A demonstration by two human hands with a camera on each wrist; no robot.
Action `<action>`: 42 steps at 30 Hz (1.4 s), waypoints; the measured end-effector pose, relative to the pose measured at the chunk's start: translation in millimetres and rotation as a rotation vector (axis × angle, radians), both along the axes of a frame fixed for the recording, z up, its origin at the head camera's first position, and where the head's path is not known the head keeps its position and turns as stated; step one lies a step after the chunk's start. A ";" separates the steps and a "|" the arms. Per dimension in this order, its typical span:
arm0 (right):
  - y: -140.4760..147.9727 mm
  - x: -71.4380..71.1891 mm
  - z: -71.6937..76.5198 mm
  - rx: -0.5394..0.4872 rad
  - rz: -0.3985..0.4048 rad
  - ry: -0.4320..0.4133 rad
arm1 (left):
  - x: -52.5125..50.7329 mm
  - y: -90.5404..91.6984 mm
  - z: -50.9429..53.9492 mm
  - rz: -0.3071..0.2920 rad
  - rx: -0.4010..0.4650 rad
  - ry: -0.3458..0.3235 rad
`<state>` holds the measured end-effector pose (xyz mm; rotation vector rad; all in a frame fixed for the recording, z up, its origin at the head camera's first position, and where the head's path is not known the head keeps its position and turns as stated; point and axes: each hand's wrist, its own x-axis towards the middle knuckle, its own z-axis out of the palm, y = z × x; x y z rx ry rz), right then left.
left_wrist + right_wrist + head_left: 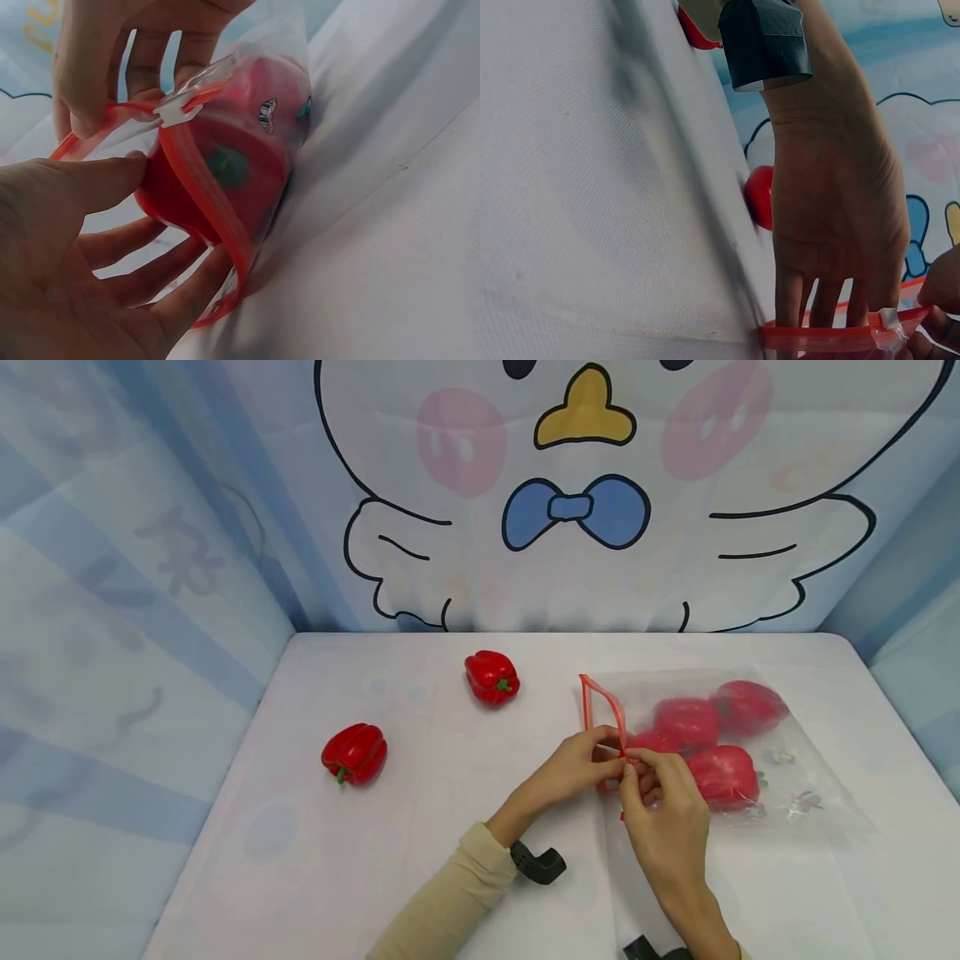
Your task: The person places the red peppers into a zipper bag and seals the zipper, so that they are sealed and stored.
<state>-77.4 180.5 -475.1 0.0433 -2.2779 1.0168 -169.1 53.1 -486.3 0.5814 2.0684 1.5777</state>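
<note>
A clear zip bag (821, 777) with a red zip edge lies on the right of the table, holding several red bell peppers (723, 777). My left hand (570, 768) is at the bag's mouth. In the left wrist view its fingers are extended, with a gap between thumb and fingers, beside a bell pepper (225, 195) whose green stem faces the mouth. Whether they touch it, I cannot tell. My right hand (667, 810) pinches the red zip edge (199, 176) near the white slider (178, 114). Two other bell peppers, one nearer (355, 754) and one farther (492, 678), lie outside the bag.
The white table (465, 860) meets a cartoon-print curtain (577, 585) along its back edge. Blue patterned fabric (135, 652) hangs at the left. Dark bands with camera mounts (538, 863) sit on the wrists.
</note>
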 end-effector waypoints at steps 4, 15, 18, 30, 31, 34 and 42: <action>0.6 -0.1 0.2 -0.003 0.002 0.002 | 1.6 1.3 2.8 0.004 -0.007 0.013; -0.1 -0.2 -1.2 -0.001 -0.002 0.023 | 1.9 -3.2 7.2 0.017 -0.093 0.111; -0.3 -0.6 -0.7 0.001 -0.004 0.023 | 1.7 -3.8 9.0 0.022 -0.127 0.138; -0.6 -1.3 0.5 0.003 -0.001 0.014 | 6.7 -22.1 29.0 0.054 -0.348 0.300; -0.5 -1.4 0.7 0.002 0.001 0.015 | 7.9 -24.3 31.3 0.060 -0.362 0.317; -0.2 -1.7 1.0 0.003 0.004 0.017 | 11.5 -31.9 37.0 0.080 -0.383 0.355; -0.7 -1.0 0.6 -0.002 0.004 0.007 | 20.1 -59.5 50.5 0.173 -0.448 0.449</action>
